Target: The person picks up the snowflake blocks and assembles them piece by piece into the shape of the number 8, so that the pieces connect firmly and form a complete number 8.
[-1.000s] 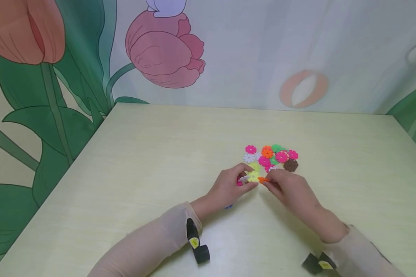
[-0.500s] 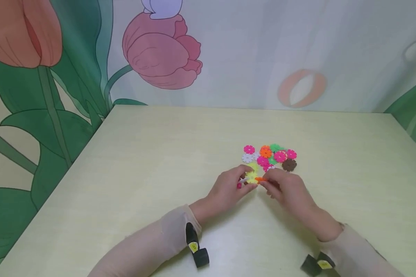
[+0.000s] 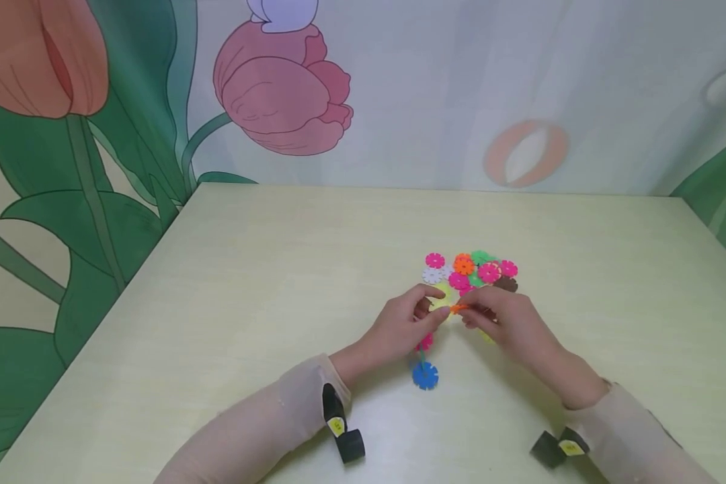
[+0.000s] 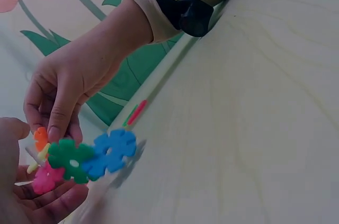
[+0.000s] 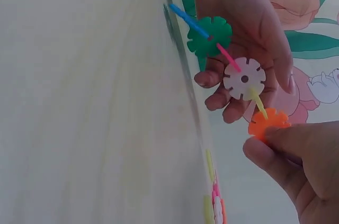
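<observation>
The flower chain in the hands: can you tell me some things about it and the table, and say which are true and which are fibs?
1. The right hand pinches the orange piece. True.
2. The far end of the chain, away from the orange piece, is purple. False: that end is the blue piece.
3. The green piece sits between the blue piece and the pink piece. True.
4. The yellow piece joins the green and blue ones. False: it joins the white piece and the orange piece.
5. The loose pieces on the table are all white. False: they include pink, orange and green.
</observation>
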`<state>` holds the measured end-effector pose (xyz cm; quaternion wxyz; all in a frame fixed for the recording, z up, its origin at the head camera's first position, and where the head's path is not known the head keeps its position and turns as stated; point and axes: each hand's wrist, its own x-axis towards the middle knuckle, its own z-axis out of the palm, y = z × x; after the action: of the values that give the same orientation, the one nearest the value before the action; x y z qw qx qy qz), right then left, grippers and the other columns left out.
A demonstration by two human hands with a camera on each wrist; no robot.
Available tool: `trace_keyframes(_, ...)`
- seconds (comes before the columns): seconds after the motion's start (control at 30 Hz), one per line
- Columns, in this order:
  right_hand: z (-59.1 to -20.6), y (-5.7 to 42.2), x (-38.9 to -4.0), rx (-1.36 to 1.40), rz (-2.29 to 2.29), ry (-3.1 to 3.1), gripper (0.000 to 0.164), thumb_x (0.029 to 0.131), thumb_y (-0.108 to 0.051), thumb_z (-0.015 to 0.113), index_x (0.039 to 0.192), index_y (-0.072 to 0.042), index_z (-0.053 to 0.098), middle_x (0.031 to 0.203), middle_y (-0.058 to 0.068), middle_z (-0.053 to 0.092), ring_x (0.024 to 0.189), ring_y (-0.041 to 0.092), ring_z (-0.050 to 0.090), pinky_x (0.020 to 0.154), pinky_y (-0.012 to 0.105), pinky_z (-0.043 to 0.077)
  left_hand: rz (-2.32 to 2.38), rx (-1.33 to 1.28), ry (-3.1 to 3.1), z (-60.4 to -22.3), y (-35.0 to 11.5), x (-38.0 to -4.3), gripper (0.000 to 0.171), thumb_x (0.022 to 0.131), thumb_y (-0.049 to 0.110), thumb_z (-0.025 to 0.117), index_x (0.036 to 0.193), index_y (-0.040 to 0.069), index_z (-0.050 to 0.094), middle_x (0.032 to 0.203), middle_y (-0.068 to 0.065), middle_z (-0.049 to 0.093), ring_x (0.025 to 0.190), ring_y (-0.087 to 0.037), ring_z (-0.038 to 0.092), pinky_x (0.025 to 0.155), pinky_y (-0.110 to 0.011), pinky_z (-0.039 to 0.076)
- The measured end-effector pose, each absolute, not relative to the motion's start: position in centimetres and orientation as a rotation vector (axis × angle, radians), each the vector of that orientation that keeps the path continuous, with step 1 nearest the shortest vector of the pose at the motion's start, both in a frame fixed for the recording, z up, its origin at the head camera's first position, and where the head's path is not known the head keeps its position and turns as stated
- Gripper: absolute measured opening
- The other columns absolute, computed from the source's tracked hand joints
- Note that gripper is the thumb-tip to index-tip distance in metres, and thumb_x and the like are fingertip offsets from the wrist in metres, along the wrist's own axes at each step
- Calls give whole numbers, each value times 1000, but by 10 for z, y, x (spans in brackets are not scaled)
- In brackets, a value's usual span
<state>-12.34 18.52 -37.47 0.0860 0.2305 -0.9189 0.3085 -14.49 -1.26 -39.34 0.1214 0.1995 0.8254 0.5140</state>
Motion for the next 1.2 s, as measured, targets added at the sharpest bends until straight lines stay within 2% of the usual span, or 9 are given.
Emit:
trace_keyframes(0.2, -376, 182, -124, 727, 977, -2751, 16, 79, -2, 74, 94, -6, 69, 82, 0, 70, 70, 8, 68, 69, 20, 56, 1491, 575, 2362, -397, -10, -145, 32, 94, 32, 61, 120, 12, 56, 81, -7, 64, 66, -11, 52, 59, -20, 37)
trace_keyframes(0.3, -377, 181, -125, 713, 973, -2769, 15, 79, -4, 75, 93, -8, 69, 81, -1, 70, 70, 8, 67, 68, 19, 55, 1507, 568, 2350, -400, -9, -146, 25, 94, 30, 61, 110, 12, 56, 85, -5, 66, 65, -9, 56, 58, -19, 39)
trace_keyframes(0.43, -375, 183, -125, 660, 891, -2807, 16, 80, -8, 76, 94, -10, 68, 85, 0, 71, 75, 13, 68, 66, 24, 56, 1538, 562, 2358, -399, -11, -147, 21, 94, 29, 61, 103, 12, 53, 88, -4, 64, 66, -10, 57, 60, -19, 41)
trace_keyframes(0.63, -368, 192, -128, 527, 735, -2913, 18, 80, -15, 77, 96, -9, 69, 87, 3, 70, 76, 16, 66, 65, 28, 55, 1576, 510, 2345, -398, -14, -147, 16, 96, 28, 57, 106, 16, 52, 86, -6, 62, 65, -13, 53, 60, -22, 41)
trace_keyframes(0.9, -361, 206, -134, 347, 656, -3012, 26, 81, -17, 77, 102, -4, 67, 90, 9, 70, 80, 22, 64, 69, 34, 54, 1566, 480, 2360, -400, -14, -147, 15, 98, 26, 53, 110, 17, 55, 73, -3, 54, 57, -14, 47, 56, -23, 38)
trace_keyframes(1.1, -359, 220, -147, 254, 649, -3054, 21, 85, -17, 73, 100, -5, 68, 93, 11, 69, 84, 24, 61, 69, 33, 50, 1562, 477, 2385, -400, -12, -146, 17, 98, 30, 53, 109, 17, 56, 72, -2, 53, 56, -13, 46, 57, -23, 38)
trace_keyframes(1.2, -357, 223, -161, 210, 654, -3085, 25, 86, -18, 72, 106, -3, 67, 99, 15, 67, 85, 27, 60, 71, 35, 50, 1571, 487, 2389, -401, -13, -146, 18, 98, 32, 53, 108, 17, 56, 74, -4, 55, 53, -14, 45, 57, -23, 38)
